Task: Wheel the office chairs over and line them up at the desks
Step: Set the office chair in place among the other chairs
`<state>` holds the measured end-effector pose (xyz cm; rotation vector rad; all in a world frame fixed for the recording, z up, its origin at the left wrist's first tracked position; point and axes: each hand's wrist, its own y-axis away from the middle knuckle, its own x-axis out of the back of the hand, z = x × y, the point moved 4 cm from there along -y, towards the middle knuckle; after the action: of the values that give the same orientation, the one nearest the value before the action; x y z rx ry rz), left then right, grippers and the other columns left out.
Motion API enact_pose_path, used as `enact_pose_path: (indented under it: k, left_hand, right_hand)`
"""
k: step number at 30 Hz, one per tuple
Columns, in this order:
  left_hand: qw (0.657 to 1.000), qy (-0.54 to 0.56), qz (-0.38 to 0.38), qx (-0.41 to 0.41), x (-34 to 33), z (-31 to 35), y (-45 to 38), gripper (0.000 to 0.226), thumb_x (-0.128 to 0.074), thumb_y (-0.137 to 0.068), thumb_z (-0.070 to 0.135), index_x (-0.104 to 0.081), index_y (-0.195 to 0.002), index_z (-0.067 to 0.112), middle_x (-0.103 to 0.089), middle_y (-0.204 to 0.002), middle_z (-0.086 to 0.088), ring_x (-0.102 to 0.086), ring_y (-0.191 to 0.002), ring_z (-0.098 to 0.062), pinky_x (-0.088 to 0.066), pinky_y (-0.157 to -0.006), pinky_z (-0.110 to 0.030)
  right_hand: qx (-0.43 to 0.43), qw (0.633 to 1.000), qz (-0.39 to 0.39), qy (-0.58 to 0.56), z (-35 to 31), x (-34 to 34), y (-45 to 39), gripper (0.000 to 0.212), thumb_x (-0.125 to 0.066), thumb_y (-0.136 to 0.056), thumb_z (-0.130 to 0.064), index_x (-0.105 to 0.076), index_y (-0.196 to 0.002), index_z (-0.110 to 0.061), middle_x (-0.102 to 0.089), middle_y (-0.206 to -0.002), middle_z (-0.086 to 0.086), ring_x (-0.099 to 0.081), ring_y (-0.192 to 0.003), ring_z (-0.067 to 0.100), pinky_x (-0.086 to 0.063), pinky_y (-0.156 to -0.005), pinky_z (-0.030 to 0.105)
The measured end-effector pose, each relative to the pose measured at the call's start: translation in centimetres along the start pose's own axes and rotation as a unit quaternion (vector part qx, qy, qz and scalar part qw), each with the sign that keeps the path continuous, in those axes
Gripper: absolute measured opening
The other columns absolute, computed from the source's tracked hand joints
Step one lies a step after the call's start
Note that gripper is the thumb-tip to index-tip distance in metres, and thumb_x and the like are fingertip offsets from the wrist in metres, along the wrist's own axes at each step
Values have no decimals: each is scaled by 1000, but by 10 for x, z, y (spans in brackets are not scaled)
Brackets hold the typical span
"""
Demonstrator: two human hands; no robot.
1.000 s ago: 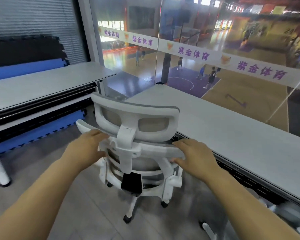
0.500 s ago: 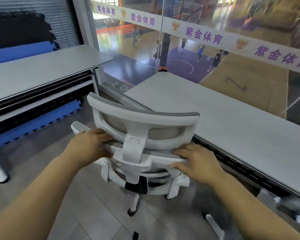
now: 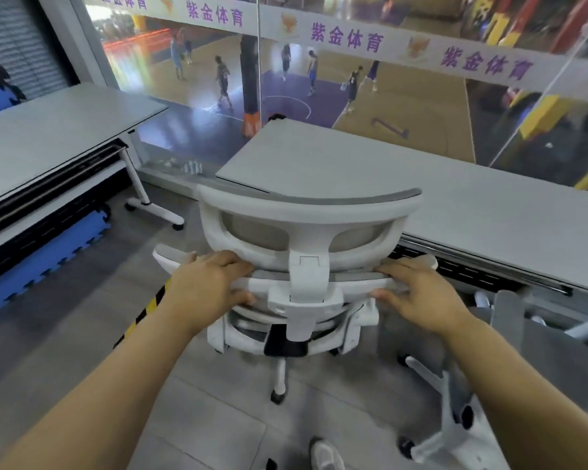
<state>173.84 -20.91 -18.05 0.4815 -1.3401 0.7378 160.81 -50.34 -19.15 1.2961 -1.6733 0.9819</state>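
Person, seen from a head-worn camera: two bare forearms entering from the lower corners, no sleeves, cuffs, watch, bracelet or rings visible on either. Left hand (image 3: 206, 288): bare, ungloved, knuckles and four fingers showing, thumb tip visible below them. Right hand (image 3: 421, 296): bare, ungloved, fingers and thumb showing, nails short. Footwear: one shoe (image 3: 325, 456) at the bottom edge, pale grey or white, rounded toe, upper blurred so lacing cannot be made out. A small dark shape beside it, too little in frame to identify.
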Motion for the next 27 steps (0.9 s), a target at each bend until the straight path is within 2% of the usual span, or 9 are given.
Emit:
enact_pose_path:
  k: [2, 4, 8, 11, 13, 15, 20, 24, 27]
  left_hand:
    - [1000, 3, 1, 2, 0, -3, 2, 49, -59, -71, 58, -68, -107, 25, -68, -104, 0, -66, -92, -30, -44, -88, -57]
    - [1000, 16, -16, 12, 0, -5, 5, 47, -68, -75, 49, -64, -116, 26, -63, -117, 2, -60, -106, -27, -33, -100, -56]
    - [999, 46, -19, -1, -2, -13, 15, 47, -66, -82, 37, -55, -127, 27, -55, -127, 4, -51, -119, -23, -20, -110, -50]
    - [999, 35, -3, -5, -2, -15, 24, 45, -69, -79, 34, -59, -123, 27, -59, -122, 2, -54, -114, -28, -27, -107, -53]
    - [999, 30, 20, -5, -2, -15, 30, 43, -65, -74, 41, -65, -114, 24, -65, -111, -3, -59, -101, -34, -40, -97, -57]
    - [999, 38, 24, -3, -1, -13, 36, 49, -56, -71, 51, -68, -110, 24, -67, -104, -3, -61, -93, -34, -44, -90, -58]
    - [999, 36, 25, -15, 0, -7, 44, 46, -76, -70, 39, -67, -112, 25, -67, -107, -3, -60, -94, -34, -41, -95, -57]
    - [998, 52, 20, -30, 1, -2, 50, 44, -70, -71, 40, -66, -112, 26, -67, -109, -1, -60, -97, -33, -37, -100, -56]
    - [997, 58, 7, -50, 0, -3, 51, 45, -72, -73, 39, -64, -115, 28, -65, -115, 2, -58, -108, -28, -31, -107, -54]
  right_hand:
    - [-28, 1000, -4, -5, -4, -2, 4, 50, -65, -80, -50, -62, -119, -20, -61, -121, -1, -53, -114, 18, -40, -93, 29]
    - [-50, 998, -22, -3, -6, -4, 6, 47, -66, -81, -45, -60, -121, -21, -60, -123, -2, -51, -116, 18, -40, -96, 32]
    - [-70, 997, -35, -9, -9, -4, 14, 47, -64, -80, -49, -60, -120, -25, -62, -119, -4, -54, -110, 16, -45, -91, 35]
    - [-74, 997, -30, -17, -13, -6, 23, 42, -63, -81, -48, -61, -117, -27, -61, -114, -8, -54, -106, 14, -46, -85, 34]
    - [-71, 997, -30, -28, -16, -8, 30, 41, -62, -81, -49, -61, -116, -27, -61, -112, -10, -54, -104, 13, -47, -82, 34]
    - [-65, 997, -27, -28, -17, -8, 36, 41, -62, -81, -48, -62, -116, -26, -61, -111, -10, -54, -103, 12, -46, -81, 32]
    - [-66, 998, -8, -21, -23, -6, 54, 42, -72, -76, -39, -63, -114, -25, -62, -109, -9, -53, -101, 11, -45, -83, 31]
    - [-99, 994, -12, -34, -28, -5, 71, 33, -71, -76, -35, -66, -108, -26, -60, -99, -14, -55, -96, 11, -46, -76, 32]
    - [-130, 991, 0, -29, -37, -3, 89, 35, -72, -77, -33, -65, -111, -26, -60, -104, -12, -52, -95, 8, -46, -79, 33]
